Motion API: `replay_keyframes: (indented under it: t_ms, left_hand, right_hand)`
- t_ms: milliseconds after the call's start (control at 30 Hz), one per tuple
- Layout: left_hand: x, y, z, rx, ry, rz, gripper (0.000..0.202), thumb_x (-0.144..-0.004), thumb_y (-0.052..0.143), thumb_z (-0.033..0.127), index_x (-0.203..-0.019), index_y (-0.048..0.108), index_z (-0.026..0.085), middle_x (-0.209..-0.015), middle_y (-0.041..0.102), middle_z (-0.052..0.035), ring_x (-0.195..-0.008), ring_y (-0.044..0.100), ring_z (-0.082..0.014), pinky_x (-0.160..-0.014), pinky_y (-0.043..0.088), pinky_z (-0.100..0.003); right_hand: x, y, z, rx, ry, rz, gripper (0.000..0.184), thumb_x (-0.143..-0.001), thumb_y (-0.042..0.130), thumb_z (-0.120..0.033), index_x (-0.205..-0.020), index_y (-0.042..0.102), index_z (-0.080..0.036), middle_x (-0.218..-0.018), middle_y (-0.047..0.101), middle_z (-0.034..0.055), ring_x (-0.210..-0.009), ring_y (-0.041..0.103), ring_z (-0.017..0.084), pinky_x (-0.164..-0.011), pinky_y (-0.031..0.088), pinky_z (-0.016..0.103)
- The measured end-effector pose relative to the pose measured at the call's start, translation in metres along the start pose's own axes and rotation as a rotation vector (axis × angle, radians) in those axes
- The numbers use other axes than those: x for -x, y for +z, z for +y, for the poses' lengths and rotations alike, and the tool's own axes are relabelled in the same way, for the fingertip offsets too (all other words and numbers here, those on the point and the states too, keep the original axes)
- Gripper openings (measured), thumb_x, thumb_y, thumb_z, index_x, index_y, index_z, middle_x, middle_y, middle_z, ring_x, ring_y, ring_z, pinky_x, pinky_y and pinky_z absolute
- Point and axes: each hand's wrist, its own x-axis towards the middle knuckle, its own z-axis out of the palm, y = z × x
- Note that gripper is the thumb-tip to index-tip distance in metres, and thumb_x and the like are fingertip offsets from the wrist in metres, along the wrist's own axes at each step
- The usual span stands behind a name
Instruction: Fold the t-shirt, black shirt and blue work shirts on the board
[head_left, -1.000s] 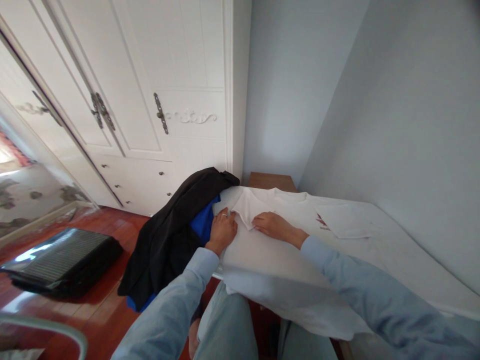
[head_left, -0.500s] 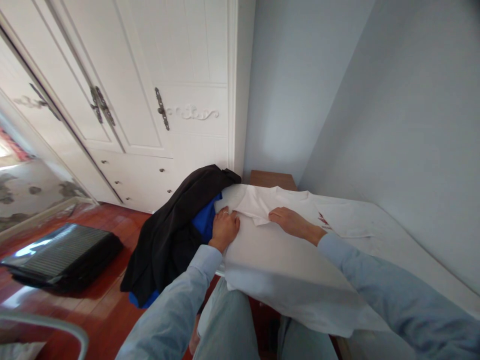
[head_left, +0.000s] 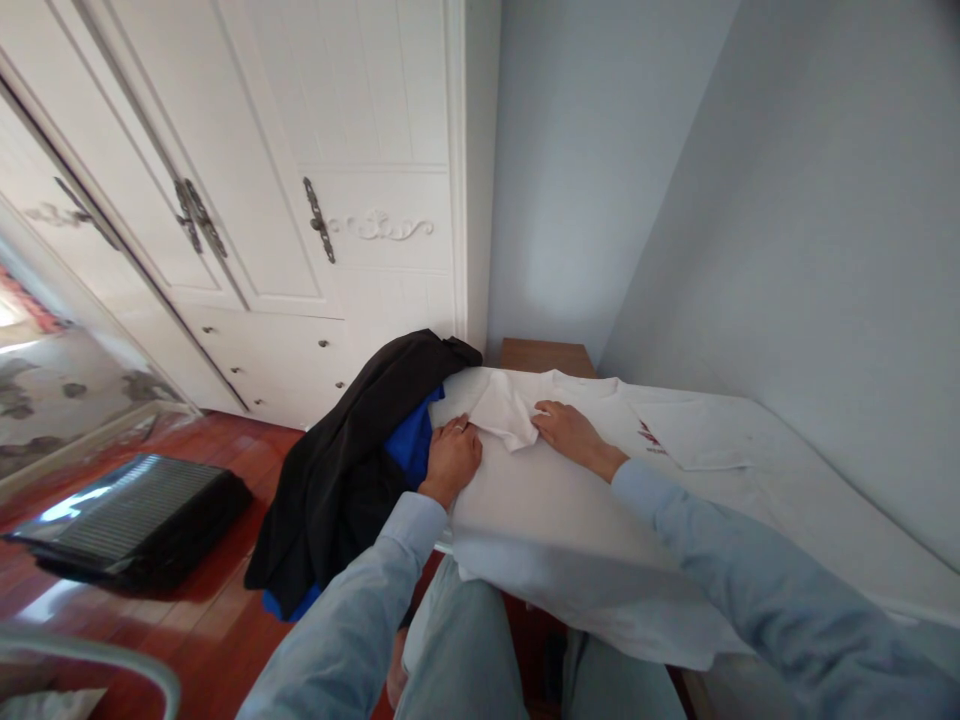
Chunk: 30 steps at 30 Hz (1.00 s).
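Since the earlier frame, the right hand [head_left: 570, 435] has been drawn nearer the left hand [head_left: 452, 458], bunching the sleeve [head_left: 506, 415] between them. The white T-shirt [head_left: 555, 510] is spread on the bed [head_left: 795, 490]. The left grip is pressed flat, fingers together, at the T-shirt's left edge; whether the right grip pinches the sleeve cannot be told. A black jacket [head_left: 337, 470] is heaped beside that edge.

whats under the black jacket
A blue garment shows under the black jacket, peeking out at its right edge and bottom. The rest of it, and what both lie on, is covered.
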Motion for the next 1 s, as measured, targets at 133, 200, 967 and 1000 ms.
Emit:
replay_keyframes:
  t_ms: [133, 200, 967, 1000]
  left_hand:
    - [0.000, -0.002, 0.001, 0.008, -0.005, -0.004, 0.028, -0.096, 0.050, 0.016, -0.111, 0.074, 0.014, -0.134, 0.068, -0.0160, -0.127, 0.061, -0.0285, -0.106, 0.047, -0.045]
    - [0.000, -0.002, 0.001, 0.010, -0.010, -0.003, 0.028, -0.096, 0.050, 0.017, -0.111, 0.073, 0.014, -0.133, 0.068, -0.0159, -0.126, 0.061, -0.0286, -0.106, 0.046, -0.045]
    - [0.000, 0.000, 0.001, -0.006, -0.021, -0.019, 0.031, -0.097, 0.048, 0.019, -0.119, 0.069, 0.016, -0.132, 0.068, -0.0141, -0.127, 0.060, -0.0274, -0.105, 0.044, -0.043]
    - [0.000, 0.000, 0.001, -0.004, -0.021, -0.016, 0.030, -0.097, 0.049, 0.019, -0.119, 0.069, 0.017, -0.132, 0.068, -0.0142, -0.126, 0.060, -0.0275, -0.105, 0.044, -0.043]
  right_hand:
    - [-0.007, -0.005, 0.001, 0.036, 0.008, -0.001, 0.023, -0.097, 0.051, -0.013, -0.100, 0.073, -0.016, -0.115, 0.071, 0.0162, -0.105, 0.066, 0.028, -0.094, 0.050, 0.040]
    - [-0.006, -0.006, 0.005, 0.037, 0.030, 0.026, 0.025, -0.097, 0.047, -0.012, -0.104, 0.072, -0.013, -0.112, 0.071, 0.0164, -0.105, 0.066, 0.028, -0.094, 0.049, 0.040]
    - [-0.048, 0.004, 0.051, -1.105, 0.890, 0.084, 0.009, -0.078, 0.067, -0.014, -0.075, 0.060, -0.019, -0.065, 0.064, 0.0007, -0.063, 0.064, 0.016, -0.065, 0.055, 0.029]
    - [-0.047, 0.003, 0.049, -1.186, 0.904, 0.097, 0.009, -0.079, 0.067, -0.014, -0.077, 0.059, -0.019, -0.066, 0.064, 0.0008, -0.061, 0.064, 0.016, -0.065, 0.056, 0.030]
